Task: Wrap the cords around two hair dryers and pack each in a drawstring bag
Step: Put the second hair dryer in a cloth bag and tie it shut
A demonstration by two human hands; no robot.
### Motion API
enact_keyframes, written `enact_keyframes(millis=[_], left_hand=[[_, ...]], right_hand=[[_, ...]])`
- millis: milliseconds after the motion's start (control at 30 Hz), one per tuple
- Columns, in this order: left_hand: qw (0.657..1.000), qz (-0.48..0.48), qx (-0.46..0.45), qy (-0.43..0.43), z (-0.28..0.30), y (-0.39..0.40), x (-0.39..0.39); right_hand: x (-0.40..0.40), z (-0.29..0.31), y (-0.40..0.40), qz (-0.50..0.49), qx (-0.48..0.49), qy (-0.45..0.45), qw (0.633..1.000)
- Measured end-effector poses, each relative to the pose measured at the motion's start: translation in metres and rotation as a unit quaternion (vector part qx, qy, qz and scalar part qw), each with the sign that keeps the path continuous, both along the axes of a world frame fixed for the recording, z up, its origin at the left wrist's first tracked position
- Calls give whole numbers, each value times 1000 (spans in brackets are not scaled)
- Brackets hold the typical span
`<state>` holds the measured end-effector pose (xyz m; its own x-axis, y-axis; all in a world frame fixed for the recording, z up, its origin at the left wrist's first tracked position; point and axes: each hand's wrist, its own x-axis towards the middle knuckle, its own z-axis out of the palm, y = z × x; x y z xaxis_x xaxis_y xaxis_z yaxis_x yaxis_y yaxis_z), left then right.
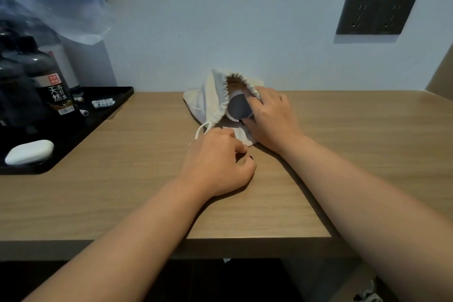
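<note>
Drawstring bag (210, 99): matt, off-white woven cloth, gathered at its mouth. Table (122, 191): smooth wood-grain surface with a low sheen. Tray (107, 108): black, glossy, apparently plastic; wall socket panel (376, 14): dark, smooth.
</note>
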<state>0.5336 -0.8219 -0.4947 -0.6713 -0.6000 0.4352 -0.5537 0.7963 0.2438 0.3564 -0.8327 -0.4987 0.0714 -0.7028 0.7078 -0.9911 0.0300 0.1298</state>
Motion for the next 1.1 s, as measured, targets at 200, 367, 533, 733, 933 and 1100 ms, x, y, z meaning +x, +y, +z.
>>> enact_keyframes(millis=[200, 367, 533, 733, 933, 1100], left_hand=[[986, 22, -98, 132, -6, -10, -2], [941, 101, -201, 254, -1, -23, -8], [979, 108, -82, 155, 3, -54, -19], [985, 81, -86, 128, -3, -81, -39], [977, 115, -54, 168, -3, -88, -43], [975, 130, 13, 182, 2, -86, -38]], right_hand=[[-7, 8, 21, 138, -74, -55, 986], [-8, 13, 40, 145, -101, -137, 975], [-4, 13, 43, 119, -64, -234, 963], [-14, 8, 28, 156, -68, -255, 952], [-15, 10, 24, 167, -120, -271, 940], [-11, 9, 29, 128, -63, -272, 952]])
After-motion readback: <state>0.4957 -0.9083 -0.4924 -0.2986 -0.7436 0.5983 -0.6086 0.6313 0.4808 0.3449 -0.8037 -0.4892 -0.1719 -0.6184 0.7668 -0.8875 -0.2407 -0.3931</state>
